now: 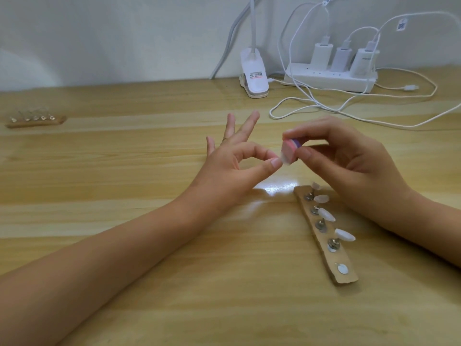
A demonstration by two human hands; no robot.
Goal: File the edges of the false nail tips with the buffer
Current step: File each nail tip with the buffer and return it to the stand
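Bright, soft, glare on table (277, 187)

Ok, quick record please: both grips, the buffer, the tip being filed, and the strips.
left grip: pinches tip between thumb and forefinger
right grip: holds buffer
buffer: pink and purple block, face against the tip
near strip: on table below right grip, carries mounted tips; nearest disc bare
far strip: far left of table
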